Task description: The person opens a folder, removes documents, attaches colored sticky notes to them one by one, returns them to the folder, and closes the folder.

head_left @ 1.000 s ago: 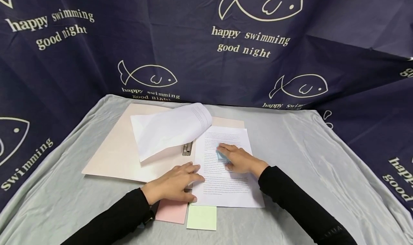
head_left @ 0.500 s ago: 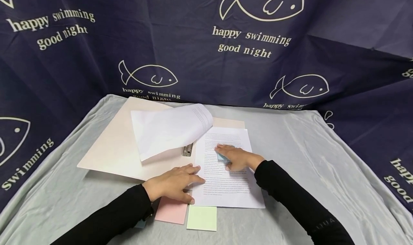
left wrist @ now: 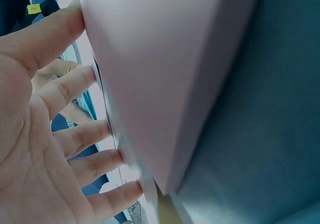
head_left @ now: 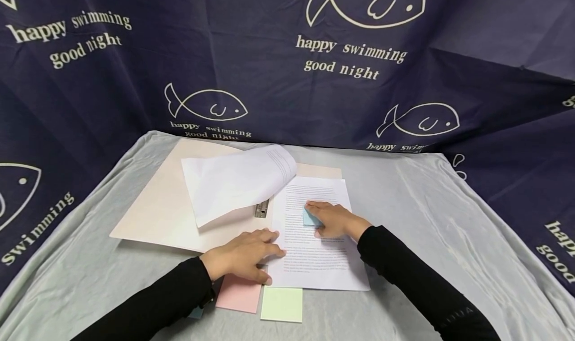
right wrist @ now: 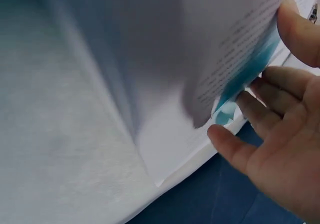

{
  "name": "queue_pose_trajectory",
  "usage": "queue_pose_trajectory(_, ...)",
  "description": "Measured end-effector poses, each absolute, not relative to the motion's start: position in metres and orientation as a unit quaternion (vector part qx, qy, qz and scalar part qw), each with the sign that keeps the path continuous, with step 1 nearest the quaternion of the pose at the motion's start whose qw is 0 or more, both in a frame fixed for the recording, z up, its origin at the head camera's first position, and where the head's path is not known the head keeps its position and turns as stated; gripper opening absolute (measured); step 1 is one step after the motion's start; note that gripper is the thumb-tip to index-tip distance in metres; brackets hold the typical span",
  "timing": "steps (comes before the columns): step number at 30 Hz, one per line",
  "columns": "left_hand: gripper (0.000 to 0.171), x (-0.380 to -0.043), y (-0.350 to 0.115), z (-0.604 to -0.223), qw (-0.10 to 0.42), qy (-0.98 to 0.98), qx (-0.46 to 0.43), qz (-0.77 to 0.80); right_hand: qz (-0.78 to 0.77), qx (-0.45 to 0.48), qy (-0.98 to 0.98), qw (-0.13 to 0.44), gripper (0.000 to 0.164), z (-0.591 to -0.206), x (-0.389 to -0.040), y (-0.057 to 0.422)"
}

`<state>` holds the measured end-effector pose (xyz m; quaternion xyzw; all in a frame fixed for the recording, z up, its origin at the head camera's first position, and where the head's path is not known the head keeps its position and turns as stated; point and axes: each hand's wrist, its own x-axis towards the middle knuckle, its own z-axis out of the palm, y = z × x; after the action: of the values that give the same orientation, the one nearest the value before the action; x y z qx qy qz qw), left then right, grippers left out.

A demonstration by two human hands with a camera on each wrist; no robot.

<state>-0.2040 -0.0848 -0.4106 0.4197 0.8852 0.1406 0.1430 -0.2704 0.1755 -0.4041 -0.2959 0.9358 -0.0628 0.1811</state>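
A light blue sticky note [head_left: 311,218] lies on the upper part of a printed page [head_left: 314,276]. My right hand [head_left: 336,221] rests over the note, its fingers extended and covering part of it. In the right wrist view the straight fingers [right wrist: 260,111] touch the blue sticky note [right wrist: 252,69] on the printed text. My left hand [head_left: 242,256] is spread at the page's left edge, fingertips on the paper and thumb near its lower left corner. From the left wrist, that palm [left wrist: 30,159] shows flat with nothing held.
Under the page lies an open pale pink folder [head_left: 152,211] with a metal clip [head_left: 261,209]. A curled sheet [head_left: 233,186] is turned over to the left. In front sit a pink sticky pad [head_left: 238,293], a green pad [head_left: 282,305] and a dark blue piece [head_left: 196,312] by the left sleeve.
My right hand slid slightly left over the blue note, then back right, showing more of its left part. The folder's left cover rose a little and sank partway. My left hand stayed nearly still.
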Motion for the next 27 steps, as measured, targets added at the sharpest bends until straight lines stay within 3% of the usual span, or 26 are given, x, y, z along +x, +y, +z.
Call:
queue_pose_trajectory(19,0.058,-0.202,-0.083,-0.410,0.129,0.884,0.423,0.149,-0.044,-0.156,0.980,0.114,0.091,-0.409,-0.255,0.191)
queue_pose_trajectory(27,0.058,-0.203,-0.084,-0.409,0.140,0.884,0.423,0.139,-0.051,-0.259,0.956,0.128,0.091,-0.403,-0.264,0.188)
